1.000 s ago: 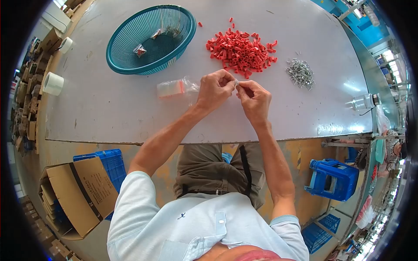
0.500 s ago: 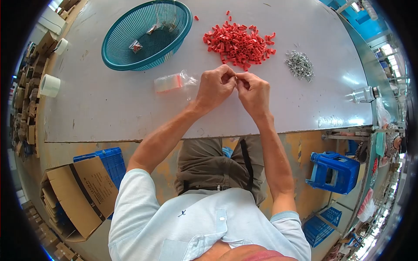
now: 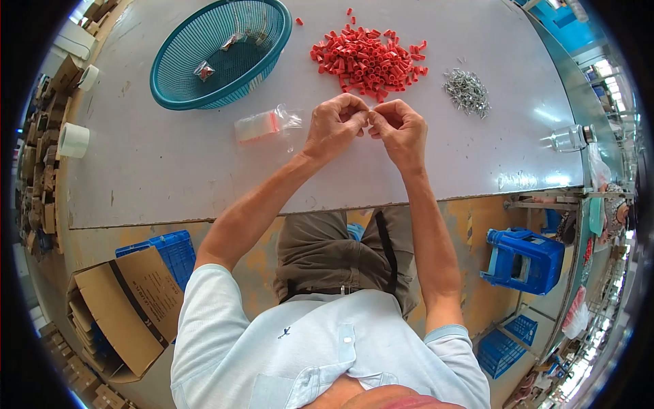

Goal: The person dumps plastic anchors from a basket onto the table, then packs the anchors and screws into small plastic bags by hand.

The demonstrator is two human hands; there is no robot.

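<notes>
My left hand [image 3: 334, 127] and my right hand [image 3: 402, 135] meet over the table, thumbs and forefingers pinched together. Whatever lies between the fingertips is too small and too hidden to name. Just beyond the fingers is a heap of short red plastic sleeves [image 3: 368, 63]. A smaller pile of silver screw-like metal pieces [image 3: 467, 92] lies to the right. Left of my left hand rests a stack of clear plastic bags with a red edge [image 3: 257, 127]. Further left, a teal mesh basket [image 3: 162, 85] holds a few small filled clear packets [image 3: 204, 70].
Two tape rolls [image 3: 73, 140] sit along the table's left edge. A clear bottle [image 3: 569, 138] lies near the right edge. Below are a cardboard box [image 3: 129, 310], a blue crate [image 3: 174, 252] and a blue plastic stool [image 3: 523, 262].
Both hands stay together, and their fingers have shifted slightly, with the knuckles more raised. The table's contents appear a little higher and further left as the view moves.
</notes>
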